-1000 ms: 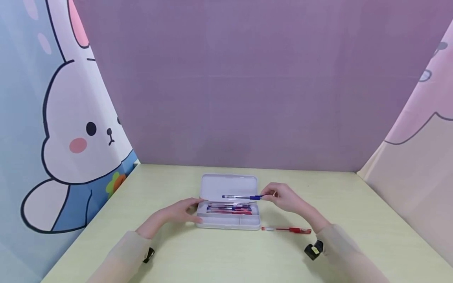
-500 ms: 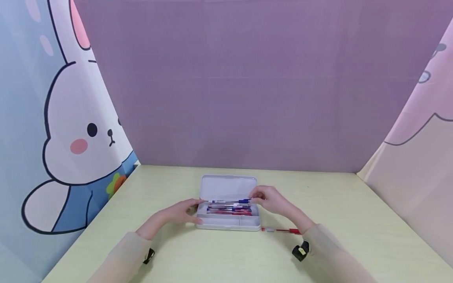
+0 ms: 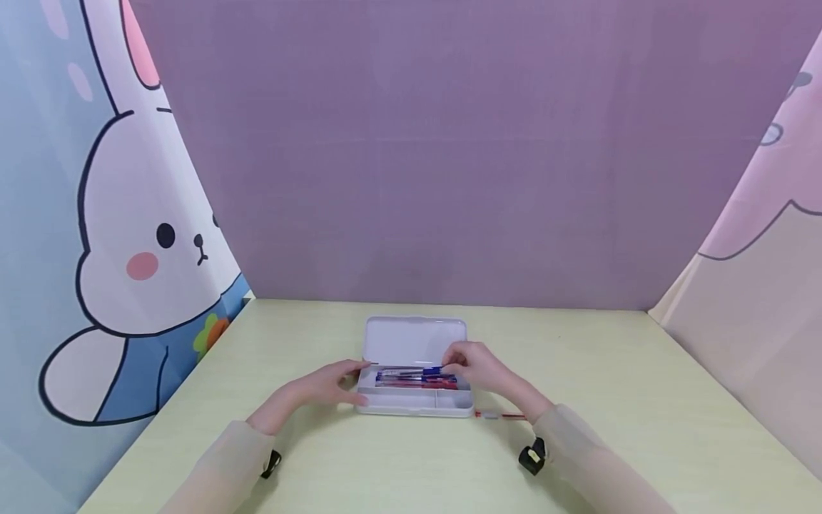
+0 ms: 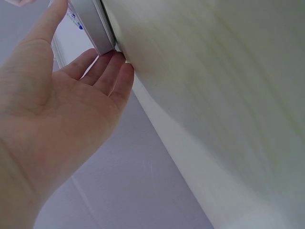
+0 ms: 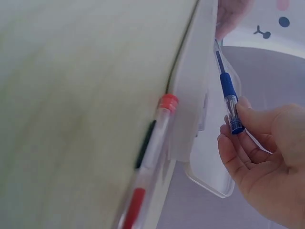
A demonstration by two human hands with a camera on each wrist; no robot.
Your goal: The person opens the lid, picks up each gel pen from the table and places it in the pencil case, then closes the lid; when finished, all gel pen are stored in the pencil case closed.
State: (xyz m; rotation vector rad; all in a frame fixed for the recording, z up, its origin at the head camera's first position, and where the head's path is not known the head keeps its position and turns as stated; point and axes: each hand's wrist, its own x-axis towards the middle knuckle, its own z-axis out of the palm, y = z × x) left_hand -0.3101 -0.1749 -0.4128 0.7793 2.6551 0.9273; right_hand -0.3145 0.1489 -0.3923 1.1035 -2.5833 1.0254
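A white pencil case (image 3: 398,412) lies with its lid raised on the table. Several pens with blue and red parts (image 3: 411,384) lie in its rear compartment. My left hand (image 3: 321,384) holds the case at its left end, thumb at the near corner and fingers at the far one; in the left wrist view the fingertips (image 4: 125,71) touch the case's end. With thumb and fingers my right hand (image 3: 475,364) pinches a blue gel pen (image 5: 228,86) by its capped end, over the rear compartment. A red pen (image 5: 155,143) lies on the table right of the case, partly hidden by my right forearm in the head view.
The front of the case has a long compartment and a small square one (image 3: 453,404). Its lid (image 3: 414,339) stands up at the back. A purple cloth (image 3: 411,157) hangs behind the pale table (image 3: 359,471), with printed curtains at both sides.
My right hand has moved left and down, carrying the blue gel pen from above the lid's right edge to the rear compartment. My left hand has stayed on the case.
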